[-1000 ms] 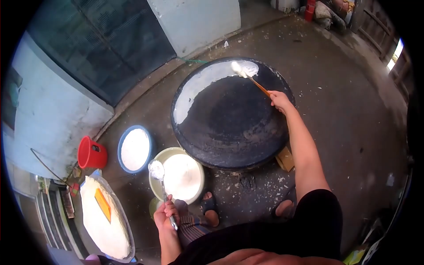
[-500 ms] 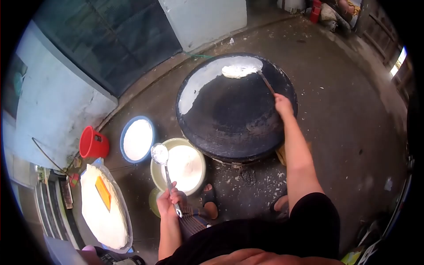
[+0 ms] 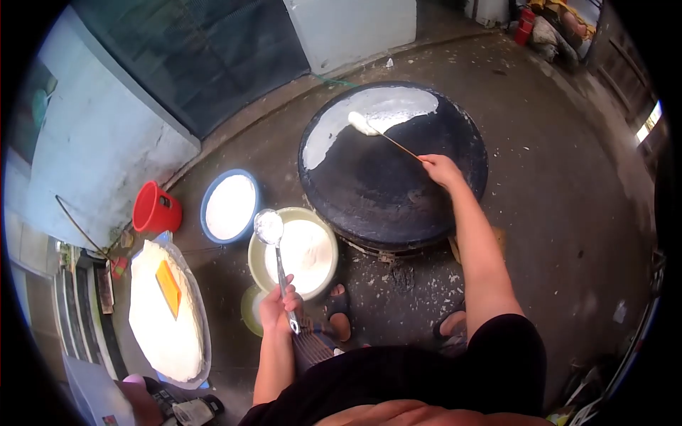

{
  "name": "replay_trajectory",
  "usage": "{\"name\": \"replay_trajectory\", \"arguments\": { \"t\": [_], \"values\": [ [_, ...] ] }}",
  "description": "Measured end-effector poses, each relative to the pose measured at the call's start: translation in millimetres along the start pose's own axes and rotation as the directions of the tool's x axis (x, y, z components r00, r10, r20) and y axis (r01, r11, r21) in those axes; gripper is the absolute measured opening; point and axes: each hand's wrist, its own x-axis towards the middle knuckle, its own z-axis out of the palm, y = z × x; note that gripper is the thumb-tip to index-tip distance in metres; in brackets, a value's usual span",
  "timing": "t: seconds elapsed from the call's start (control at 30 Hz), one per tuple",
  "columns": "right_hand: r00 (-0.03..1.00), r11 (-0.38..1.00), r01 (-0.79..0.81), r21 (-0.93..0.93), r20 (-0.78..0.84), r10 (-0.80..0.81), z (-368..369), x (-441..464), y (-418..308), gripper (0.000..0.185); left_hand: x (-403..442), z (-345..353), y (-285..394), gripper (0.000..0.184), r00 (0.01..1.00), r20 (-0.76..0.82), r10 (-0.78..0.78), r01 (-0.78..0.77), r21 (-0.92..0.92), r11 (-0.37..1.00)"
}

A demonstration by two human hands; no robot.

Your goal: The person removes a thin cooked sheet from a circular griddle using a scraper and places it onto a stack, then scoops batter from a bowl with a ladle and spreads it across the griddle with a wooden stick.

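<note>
A large round black griddle (image 3: 391,184) stands in front of me, with a band of white batter (image 3: 323,131) along its far and left side. My right hand (image 3: 440,171) grips the thin wooden handle of a batter spreader (image 3: 396,145), whose head rests in a white lump of batter. Closed around a long metal handle, my left hand (image 3: 279,308) holds a ladle (image 3: 268,227) with white residue in its bowl. The ladle is over the edge of a cream tub (image 3: 254,259) of white batter or flour.
Left of the tub are a blue basin (image 3: 206,213) of white stuff and a red bucket (image 3: 153,206). A pile of pale flat sheets (image 3: 160,341) bears an orange scraper (image 3: 169,287). A wall and dark door stand behind; a red extinguisher-like object (image 3: 524,27) is far right.
My right hand has drawn the spreader and batter lump leftward across the griddle's far side, leaving a white film to the right. My left hand still holds the ladle; the view has shifted slightly.
</note>
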Motion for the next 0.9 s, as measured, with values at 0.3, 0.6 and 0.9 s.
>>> {"name": "replay_trajectory", "arguments": {
  "t": [0.3,0.6,0.9],
  "values": [
    [0.997,0.999,0.004,0.049,-0.072,0.000,33,-18,-14,0.026,-3,-1,1,0.030,1.000,0.008,0.015,-0.015,0.056,0.998],
    [0.999,0.999,0.041,-0.032,-0.031,-0.042,46,-18,-26,0.028,0,-12,5,0.033,0.999,0.034,0.033,-0.037,0.154,0.987],
    [0.999,1.000,0.011,0.022,-0.046,-0.010,59,-42,-10,0.027,-3,-12,7,0.032,0.996,0.076,0.040,-0.052,0.170,0.984]
  ]
}}
